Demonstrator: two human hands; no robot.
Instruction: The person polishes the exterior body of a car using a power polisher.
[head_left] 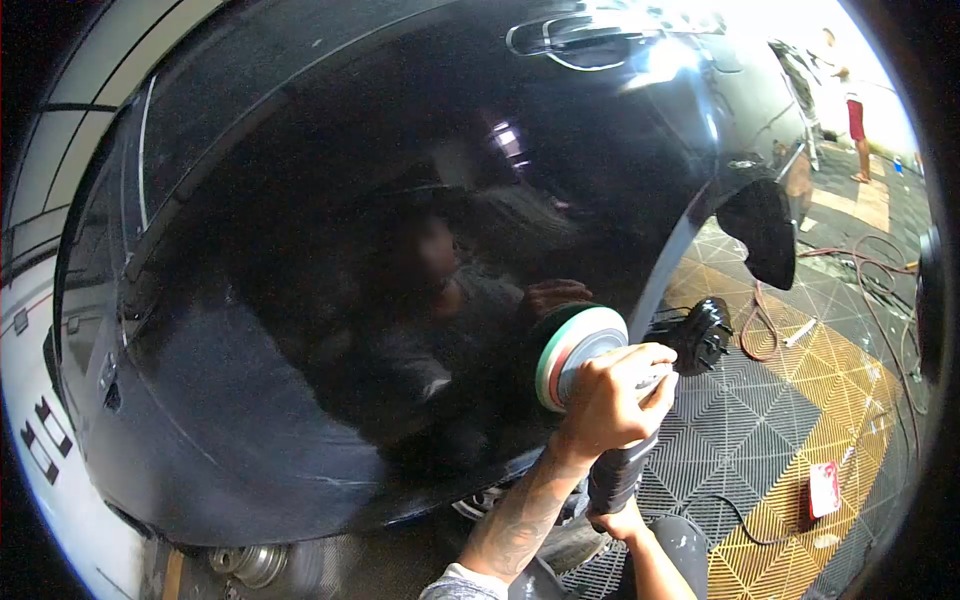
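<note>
A polisher with a round green-edged pad rests against the glossy black car body panel, low and near the wheel arch. My left hand is wrapped over the polisher's head, just behind the pad. Lower down, my right hand grips the end of the dark handle; part of its fingers is hidden behind the handle and my left forearm. The panel mirrors a dim figure and a hand. White residue streaks show along its lower part.
Right of the panel, a dark wheel hub sticks out. A red-and-white box and a black cord lie on the tiled floor mat. Reddish hoses curl farther back. Another person in red shorts stands at the far right.
</note>
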